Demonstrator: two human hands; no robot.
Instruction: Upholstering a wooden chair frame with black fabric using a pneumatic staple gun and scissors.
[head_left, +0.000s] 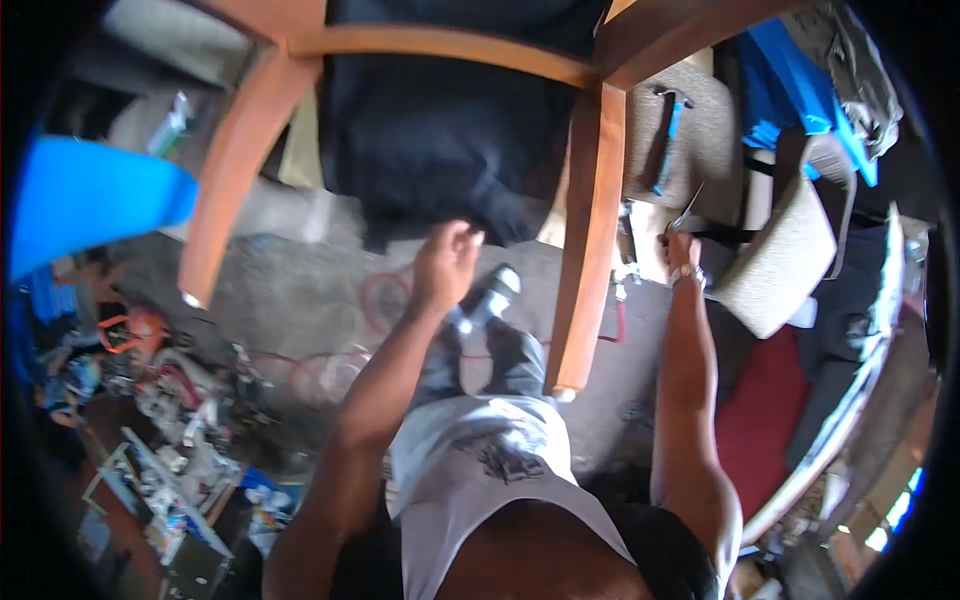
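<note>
In front of me stands an upturned wooden chair frame (pixel 590 230) with black fabric (pixel 445 140) hanging between its legs. My left hand (pixel 447 265) is near the fabric's lower edge, its fingers curled in. Whether a bit of cloth is pinched in them, I cannot make out. Off to the right, beyond the chair leg, my right hand (pixel 680 252) is closed around what looks like a pair of scissors (pixel 686 208), thin blades pointing away. Beyond that hand a hammer (pixel 668 145) with a blue handle lies on a beige padded piece (pixel 705 130).
A beige upholstered piece (pixel 785 260) stands to the right, near dark red fabric (pixel 765 420). Small tools (pixel 628 240) lie beside the chair leg. A blue surface (pixel 110 205) juts in from the left. Mixed clutter (pixel 185 400) covers the lower left, and a red hose (pixel 385 300) loops on the floor.
</note>
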